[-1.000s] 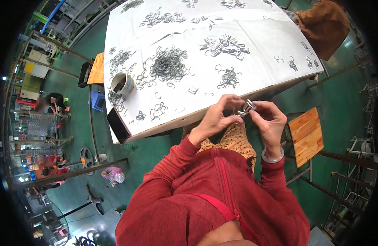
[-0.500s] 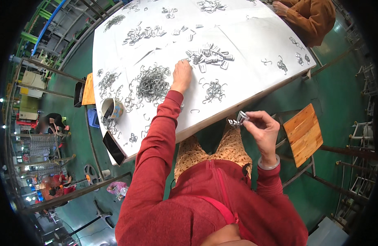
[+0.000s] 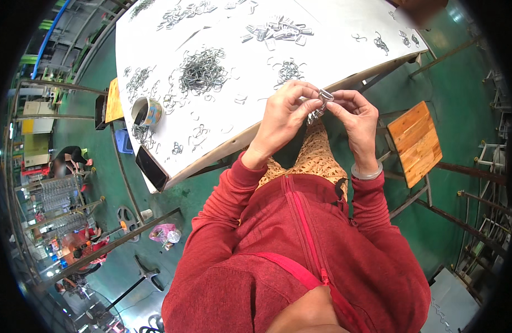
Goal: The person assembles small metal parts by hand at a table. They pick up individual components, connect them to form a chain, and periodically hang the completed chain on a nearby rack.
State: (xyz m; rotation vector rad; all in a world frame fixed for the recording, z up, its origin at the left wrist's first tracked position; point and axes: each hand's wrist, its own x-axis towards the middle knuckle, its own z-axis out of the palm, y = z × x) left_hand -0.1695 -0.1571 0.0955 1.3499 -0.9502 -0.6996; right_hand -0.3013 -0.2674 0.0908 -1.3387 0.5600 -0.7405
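My left hand (image 3: 288,114) and my right hand (image 3: 356,119) meet just past the table's near edge, both closed. Between their fingertips is a shiny bent metal clip (image 3: 325,95). Several smaller metal pieces (image 3: 316,115) hang below it, too small to make out fully. On the white table (image 3: 317,55), a small heap of curved metal hooks (image 3: 289,72) lies nearest my hands. A larger dark heap of hooks (image 3: 203,72) sits farther left. Beyond them is a pile of flat metal clips (image 3: 281,30).
A round tub (image 3: 148,111) stands at the table's left side among loose hooks. A black rectangular object (image 3: 151,168) lies at the near-left corner. Wooden stools (image 3: 415,143) stand beside the table. Another person's brown sleeve (image 3: 422,11) shows at the far right.
My left hand has come back from the clip pile to meet my right hand. Both now grip the metal clip, which my right hand held alone before. The view has shifted.
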